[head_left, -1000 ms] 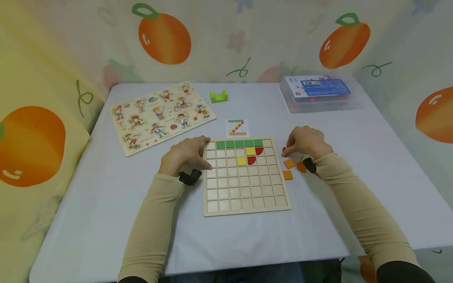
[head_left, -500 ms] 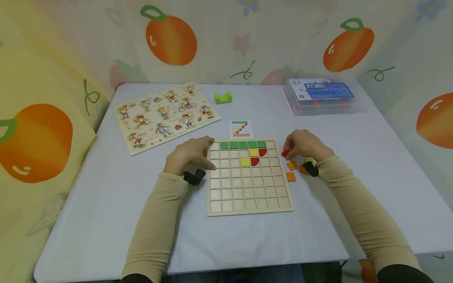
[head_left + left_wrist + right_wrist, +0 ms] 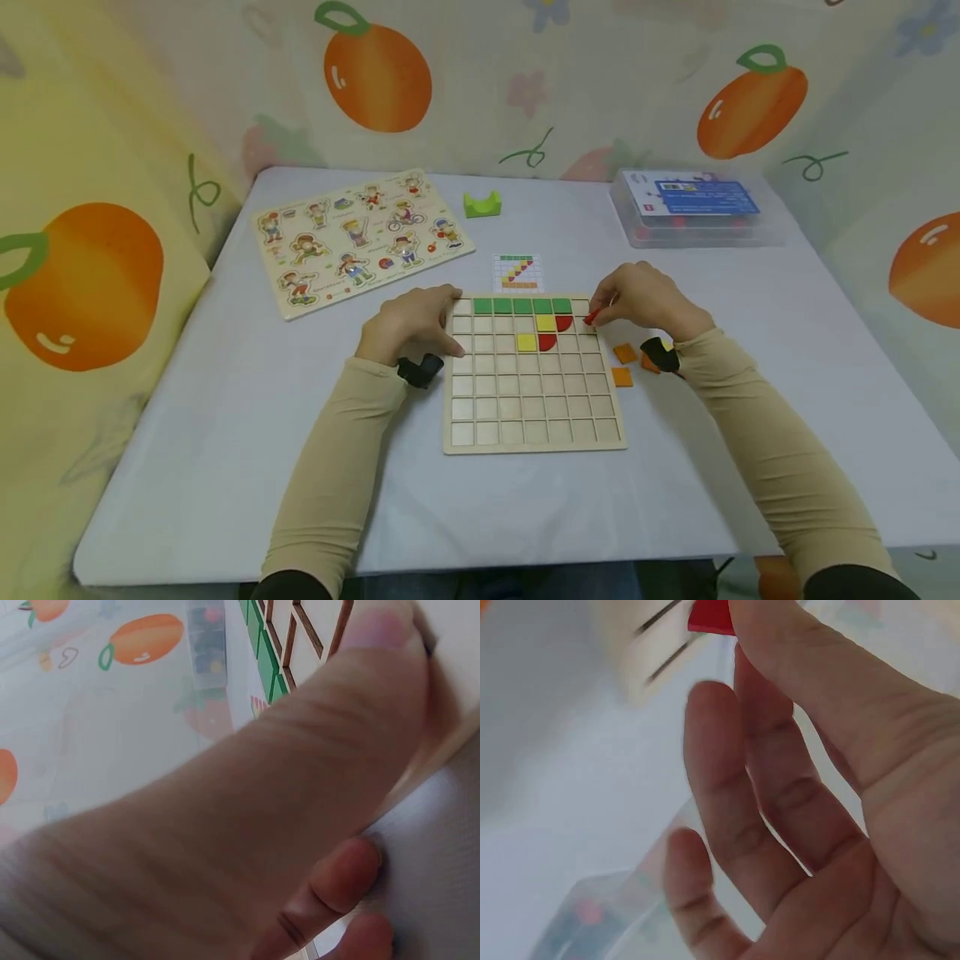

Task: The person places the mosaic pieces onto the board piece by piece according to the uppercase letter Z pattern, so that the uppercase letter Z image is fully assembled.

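Right hand (image 3: 648, 297) has brought a pinched red piece (image 3: 590, 318) over the board (image 3: 536, 407).

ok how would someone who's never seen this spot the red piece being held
Start at the wooden grid board on the white table. Near its upper right corner, the right hand pinches a small red piece. Two other red pieces lie in the board; this one is held between fingers and thumb.

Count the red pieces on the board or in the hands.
3: the upper red piece and lower red piece sit on the board; the right hand pinches a third red piece. Others may be hidden there.
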Demonstrator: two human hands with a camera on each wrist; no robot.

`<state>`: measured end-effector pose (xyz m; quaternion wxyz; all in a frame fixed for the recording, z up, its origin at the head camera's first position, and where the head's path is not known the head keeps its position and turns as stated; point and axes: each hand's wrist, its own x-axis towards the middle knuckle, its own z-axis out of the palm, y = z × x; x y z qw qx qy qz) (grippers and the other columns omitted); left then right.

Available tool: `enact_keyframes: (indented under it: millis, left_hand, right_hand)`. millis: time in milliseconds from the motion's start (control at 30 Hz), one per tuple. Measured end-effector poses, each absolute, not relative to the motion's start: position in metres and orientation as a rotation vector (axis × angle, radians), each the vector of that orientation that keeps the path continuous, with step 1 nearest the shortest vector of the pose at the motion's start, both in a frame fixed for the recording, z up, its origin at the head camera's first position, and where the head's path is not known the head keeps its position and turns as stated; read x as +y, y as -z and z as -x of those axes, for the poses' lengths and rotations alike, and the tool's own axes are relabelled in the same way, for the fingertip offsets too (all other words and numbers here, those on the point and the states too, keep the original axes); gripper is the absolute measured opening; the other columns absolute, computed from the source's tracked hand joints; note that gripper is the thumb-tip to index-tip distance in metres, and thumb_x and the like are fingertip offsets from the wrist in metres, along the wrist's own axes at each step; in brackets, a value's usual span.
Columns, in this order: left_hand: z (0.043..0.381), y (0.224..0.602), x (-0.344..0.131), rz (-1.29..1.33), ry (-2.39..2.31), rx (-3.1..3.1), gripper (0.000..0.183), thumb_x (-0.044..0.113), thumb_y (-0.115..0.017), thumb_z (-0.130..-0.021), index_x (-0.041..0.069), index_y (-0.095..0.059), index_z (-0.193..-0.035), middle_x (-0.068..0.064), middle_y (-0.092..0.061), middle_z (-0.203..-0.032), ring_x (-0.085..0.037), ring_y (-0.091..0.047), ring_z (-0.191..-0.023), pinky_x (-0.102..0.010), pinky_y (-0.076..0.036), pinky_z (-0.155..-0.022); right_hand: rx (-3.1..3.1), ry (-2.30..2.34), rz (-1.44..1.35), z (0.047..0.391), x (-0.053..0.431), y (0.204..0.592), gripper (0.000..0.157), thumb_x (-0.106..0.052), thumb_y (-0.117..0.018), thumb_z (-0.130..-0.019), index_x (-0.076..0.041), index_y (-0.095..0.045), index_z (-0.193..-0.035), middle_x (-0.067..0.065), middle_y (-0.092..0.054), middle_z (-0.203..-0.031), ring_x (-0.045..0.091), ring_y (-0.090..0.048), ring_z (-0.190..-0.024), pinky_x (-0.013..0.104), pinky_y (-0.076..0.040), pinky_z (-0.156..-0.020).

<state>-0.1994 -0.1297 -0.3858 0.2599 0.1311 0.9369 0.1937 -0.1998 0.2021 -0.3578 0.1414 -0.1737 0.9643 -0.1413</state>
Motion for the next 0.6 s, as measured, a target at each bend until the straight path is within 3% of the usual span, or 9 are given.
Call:
enact_keyframes:
  millis: [267, 600]
  left_hand:
    - [0.199, 0.388, -0.131, -0.365, -0.526, 2.550, 0.097, 0.037, -0.088, -0.081, 0.018, -0.035, -0.160, -0.011, -0.067, -0.119, -0.032, -0.060, -0.119, -0.062, -0.041, -0.111]
    - [0.200, 0.386, -0.131, -0.360, -0.519, 2.549, 0.097, 0.038, -0.088, -0.080, 0.020, -0.036, -0.160, -0.007, -0.065, -0.105, -0.025, -0.059, -0.102, -0.052, -0.046, -0.101]
  right_hand:
    - [2.589, 0.488, 0.749, 0.197, 0.158, 0.361, 0.011, -0.011, -0.081, -0.086, -0.007, -0.084, -0.096, 0.008, -0.081, -0.095, 0.018, -0.072, -0.087, 0.035, -0.057, -0.080]
    - [2.429, 0.504, 0.952, 0.191, 0.119, 0.374, 0.014, -0.008, -0.082, -0.086, -0.005, -0.082, -0.100, 0.008, -0.081, -0.097, 0.015, -0.075, -0.088, 0.033, -0.060, -0.083]
